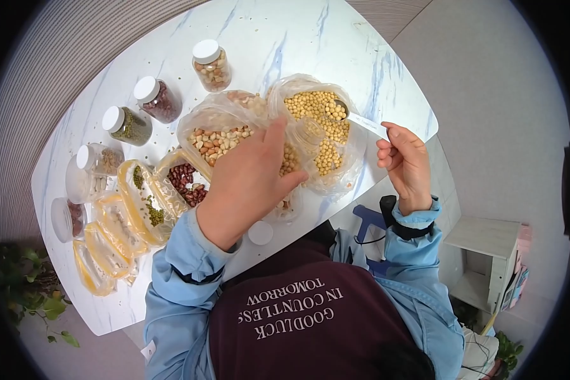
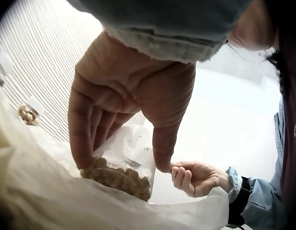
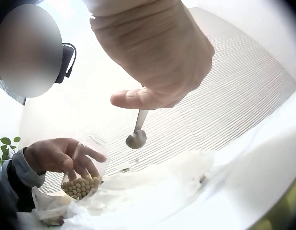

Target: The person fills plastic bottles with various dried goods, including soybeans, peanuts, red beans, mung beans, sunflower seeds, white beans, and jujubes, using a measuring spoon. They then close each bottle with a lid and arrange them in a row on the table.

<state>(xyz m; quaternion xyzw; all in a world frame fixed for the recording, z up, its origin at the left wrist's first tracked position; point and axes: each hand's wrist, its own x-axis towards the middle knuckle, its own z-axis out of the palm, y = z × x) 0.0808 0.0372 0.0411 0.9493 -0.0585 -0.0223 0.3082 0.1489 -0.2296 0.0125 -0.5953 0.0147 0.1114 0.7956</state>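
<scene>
My left hand (image 1: 250,177) grips a clear plastic jar (image 1: 309,134) between fingers and thumb, holding it tilted over the open bag of soybeans. Soybeans lie inside the jar (image 3: 83,184), as the right wrist view shows. With thumb and fingers, my right hand (image 1: 404,161) pinches the white-labelled handle end of a metal measuring spoon (image 1: 367,124). The spoon's bowl carries a few soybeans and stands over the soybeans (image 1: 316,101) in the plastic bag (image 1: 348,171), close to the jar's mouth. From the right wrist view, the spoon (image 3: 137,139) hangs bowl-down above the bag.
Left of the soybeans lies a bag of peanuts (image 1: 218,142). Yellow-edged bags hold red beans (image 1: 185,180) and mung beans (image 1: 153,212). White-lidded jars, including one of nuts (image 1: 214,73), line the table's far left. A loose white lid (image 1: 260,232) lies by the near edge.
</scene>
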